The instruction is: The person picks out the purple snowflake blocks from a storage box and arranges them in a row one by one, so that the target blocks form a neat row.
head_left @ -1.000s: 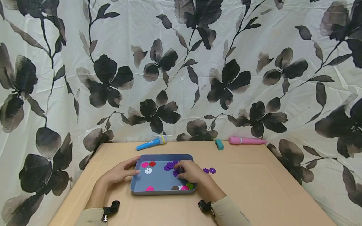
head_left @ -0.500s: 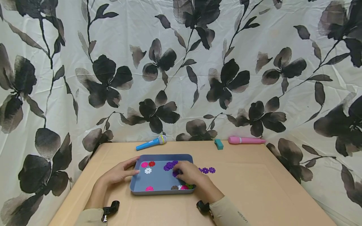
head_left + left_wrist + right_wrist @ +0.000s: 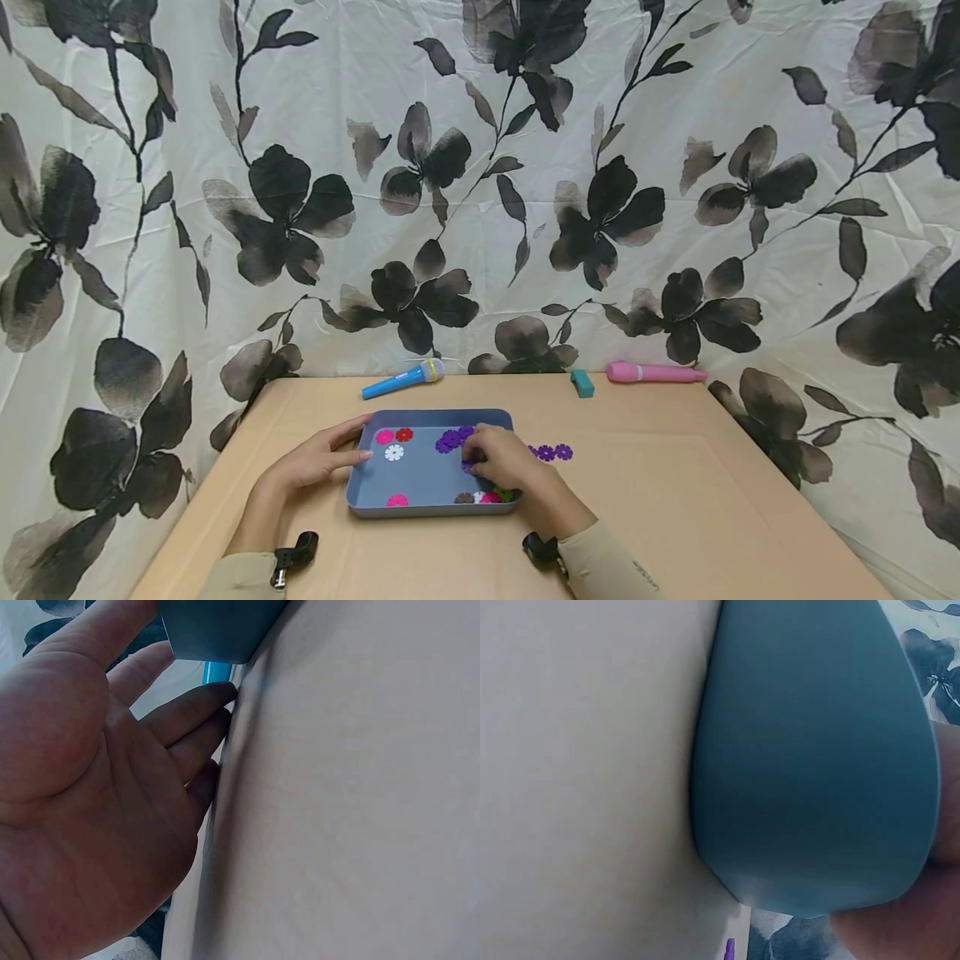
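Note:
A shallow blue-grey tray (image 3: 420,479) lies on the table with small flower-shaped pieces in it. My left hand (image 3: 311,460) rests at its left side, thumb on the rim, fingers loosely extended; the left wrist view shows the palm (image 3: 97,802) and the tray's corner (image 3: 217,630). Over the tray's right half, my right hand (image 3: 506,458) has thumb and index fingertips together on a purple flower piece (image 3: 467,467), mostly hidden under them. A cluster of purple flower pieces (image 3: 450,440) lies just left of those fingertips. The tray wall (image 3: 817,765) covers most of the right wrist view.
In the tray are pink (image 3: 385,437), red (image 3: 404,435) and white (image 3: 393,452) flowers, with several more along the front edge. More purple flowers (image 3: 563,452) line up right of the tray. A blue toy microphone (image 3: 401,380), teal block (image 3: 581,384) and pink microphone-like toy (image 3: 655,373) lie behind.
My right hand has shifted slightly, and its fingertips have closed in over the purple flower by the cluster. Another purple flower shows beside the right wrist. My left hand and the tray stay put.

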`<state>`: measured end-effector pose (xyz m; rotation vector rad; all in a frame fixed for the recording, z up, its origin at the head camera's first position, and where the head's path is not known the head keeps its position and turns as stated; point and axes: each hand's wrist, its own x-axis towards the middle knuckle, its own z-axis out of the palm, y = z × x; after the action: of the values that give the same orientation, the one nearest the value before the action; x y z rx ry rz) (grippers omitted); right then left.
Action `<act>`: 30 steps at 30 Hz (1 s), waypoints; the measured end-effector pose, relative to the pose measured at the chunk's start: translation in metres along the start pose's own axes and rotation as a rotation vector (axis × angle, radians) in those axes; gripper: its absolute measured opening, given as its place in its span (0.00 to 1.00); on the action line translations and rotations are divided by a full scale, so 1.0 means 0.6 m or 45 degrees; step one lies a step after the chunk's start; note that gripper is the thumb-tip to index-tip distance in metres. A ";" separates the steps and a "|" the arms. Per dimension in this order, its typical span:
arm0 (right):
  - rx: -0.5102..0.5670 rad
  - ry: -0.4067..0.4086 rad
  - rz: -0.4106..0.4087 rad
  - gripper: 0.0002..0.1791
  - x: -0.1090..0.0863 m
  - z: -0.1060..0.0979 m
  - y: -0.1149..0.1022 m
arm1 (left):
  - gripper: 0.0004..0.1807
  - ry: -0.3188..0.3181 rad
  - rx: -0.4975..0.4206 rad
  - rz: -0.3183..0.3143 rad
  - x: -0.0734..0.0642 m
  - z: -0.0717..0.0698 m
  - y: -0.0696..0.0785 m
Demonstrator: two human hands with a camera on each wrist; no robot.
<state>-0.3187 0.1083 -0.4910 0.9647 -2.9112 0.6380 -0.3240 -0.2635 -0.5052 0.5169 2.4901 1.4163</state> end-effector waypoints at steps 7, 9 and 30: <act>0.172 -0.018 -0.019 0.08 -0.003 -0.008 0.004 | 0.44 -0.005 -0.019 0.004 0.001 0.001 0.001; 0.221 -0.030 -0.027 0.07 -0.003 -0.011 0.007 | 0.44 -0.004 -0.023 0.001 0.001 0.002 0.002; 0.467 0.152 0.072 0.11 -0.035 -0.079 0.081 | 0.45 0.000 -0.011 -0.004 -0.002 0.002 0.006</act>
<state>-0.3351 0.1737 -0.4686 0.8335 -2.7783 1.2192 -0.3218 -0.2616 -0.5027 0.5114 2.4821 1.4256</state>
